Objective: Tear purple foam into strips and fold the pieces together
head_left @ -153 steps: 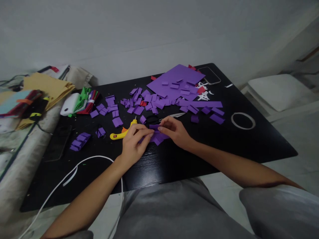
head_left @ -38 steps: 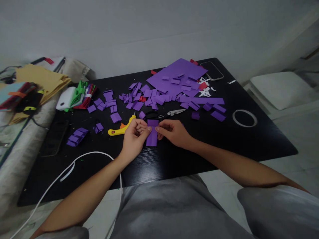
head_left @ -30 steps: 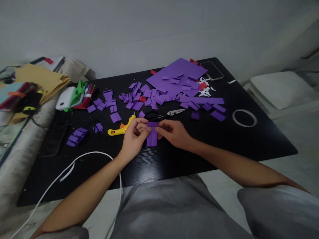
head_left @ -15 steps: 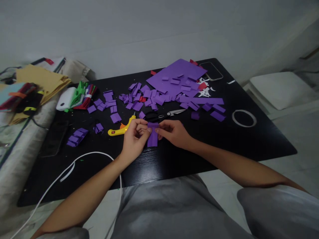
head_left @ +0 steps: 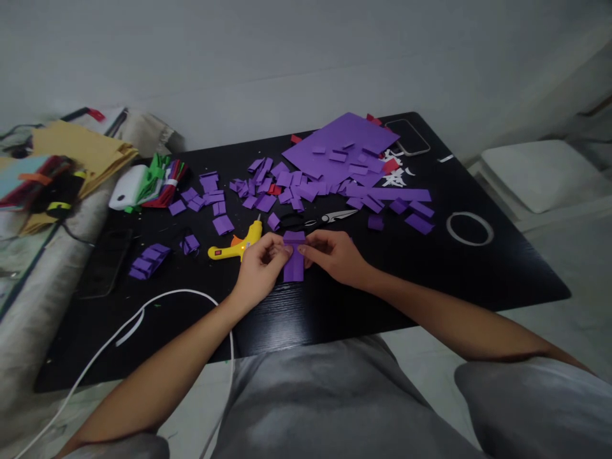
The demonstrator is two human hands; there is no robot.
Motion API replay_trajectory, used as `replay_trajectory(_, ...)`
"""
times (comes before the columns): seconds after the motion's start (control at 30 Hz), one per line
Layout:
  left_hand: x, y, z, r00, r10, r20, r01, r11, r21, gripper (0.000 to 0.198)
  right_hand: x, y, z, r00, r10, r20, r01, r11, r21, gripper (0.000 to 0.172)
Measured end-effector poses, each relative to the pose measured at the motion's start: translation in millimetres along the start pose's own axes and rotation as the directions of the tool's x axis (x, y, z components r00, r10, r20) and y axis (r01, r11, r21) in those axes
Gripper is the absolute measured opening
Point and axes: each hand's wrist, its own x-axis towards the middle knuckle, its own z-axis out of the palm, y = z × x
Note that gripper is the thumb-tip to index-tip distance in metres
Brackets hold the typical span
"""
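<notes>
A folded purple paper piece (head_left: pixel 293 268) is held upright over the near part of the black table, between both hands. My left hand (head_left: pixel 261 264) pinches its left edge with thumb and fingers. From the other side, my right hand (head_left: pixel 337 258) grips the right edge, its thumb lying on the front. Just beyond my left hand lies a yellow glue gun (head_left: pixel 239 245), partly covered by that hand. Behind the fingers rest open scissors (head_left: pixel 329 218) with black handles. Many loose purple paper pieces (head_left: pixel 287 188) are scattered farther back.
A large purple sheet (head_left: pixel 342 137) lies at the back with white scraps (head_left: pixel 394 172) beside it. On the right is a roll of tape (head_left: pixel 469 228). A white cable (head_left: pixel 182 292) loops by my left arm. A dark phone (head_left: pixel 105 264) lies at left, near folded purple strips (head_left: pixel 149 261).
The upper flap of the held purple paper shows a little taller above the thumbs. Both hands keep their grip in nearly the same place; the view has shifted slightly.
</notes>
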Motion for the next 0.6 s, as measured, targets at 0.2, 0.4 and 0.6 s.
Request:
replay_trajectory(0.2, -1.6, 0.2, -1.4, 0.999, -0.001, 0.036, 0.000, 0.999, 0.033, 0.025, 0.0, -0.1, -0.8, 1.000, 0.003, 0.011, -0.003, 1.000, 0.004, 0.035)
replay_trajectory(0.4, -1.6, 1.4, -1.0, 1.000, 0.018, 0.021, -0.019, 0.998, 0.065, 0.029, -0.1, 0.3, -0.2, 1.000, 0.000, 0.003, 0.000, 1.000, 0.013, 0.034)
replay_trajectory(0.6, -2.3, 3.1, -0.5, 0.999, 0.029, 0.019, -0.030, 0.997, 0.067, 0.030, 0.3, -0.1, -1.0, 1.000, 0.009, 0.002, -0.009, 1.000, 0.003, 0.034)
